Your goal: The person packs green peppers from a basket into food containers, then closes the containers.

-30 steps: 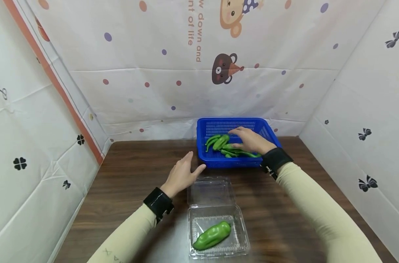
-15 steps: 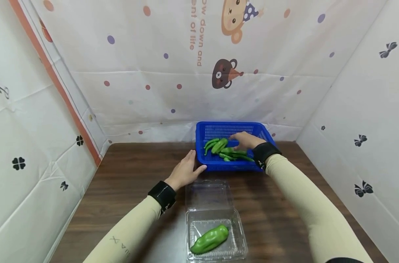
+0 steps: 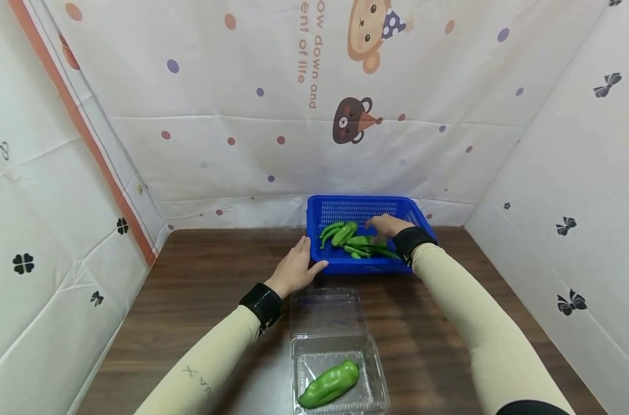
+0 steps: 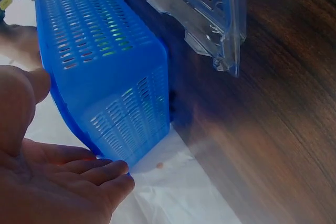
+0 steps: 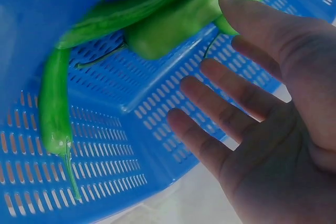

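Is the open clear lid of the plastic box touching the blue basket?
Apart: the head view shows a strip of brown table between the blue basket and the clear lid.

Brn wood tbl [image 3: 216, 259]: blue bskt [image 3: 366, 266], clr box [image 3: 325, 344].

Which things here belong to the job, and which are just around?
Likely the job: blue perforated basket, green peppers in it, clear clamshell, green pepper inside that, left hand, right hand.
Just around: wood-grain tabletop, printed wall sheets, black wristbands.
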The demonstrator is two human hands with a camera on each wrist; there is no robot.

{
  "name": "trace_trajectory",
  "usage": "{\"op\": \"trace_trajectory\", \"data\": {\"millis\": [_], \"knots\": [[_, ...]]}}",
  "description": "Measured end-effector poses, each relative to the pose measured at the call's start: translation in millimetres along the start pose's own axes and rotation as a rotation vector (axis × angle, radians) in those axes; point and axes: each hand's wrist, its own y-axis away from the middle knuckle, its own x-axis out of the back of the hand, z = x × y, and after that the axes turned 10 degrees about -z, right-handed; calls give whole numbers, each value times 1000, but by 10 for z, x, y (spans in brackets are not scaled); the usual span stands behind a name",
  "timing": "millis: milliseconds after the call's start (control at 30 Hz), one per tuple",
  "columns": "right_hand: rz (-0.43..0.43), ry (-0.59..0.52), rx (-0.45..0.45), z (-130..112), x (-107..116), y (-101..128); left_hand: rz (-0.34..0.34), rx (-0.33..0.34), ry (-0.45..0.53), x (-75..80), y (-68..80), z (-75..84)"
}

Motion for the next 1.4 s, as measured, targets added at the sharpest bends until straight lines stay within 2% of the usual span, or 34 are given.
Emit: {"op": "trace_trajectory", "data": {"millis": [267,500,800,1133,1400], "knots": [[-1,-12,-21,25,-12,-46,30,-16,-16,2,-53,-3],[-8,30,-7,10,24,-111,22,-8,21,-13,-50,-40],[-21,34,-46,-36,79,-150,17,-7,32,-5,-53,-45],[-18,49,-45,-35,-8,-213,-4,-15,11,-10,-44,-10],[-8,35,-25,-76,-40,-231,6,-2,8,-2,-7,-21]]}}
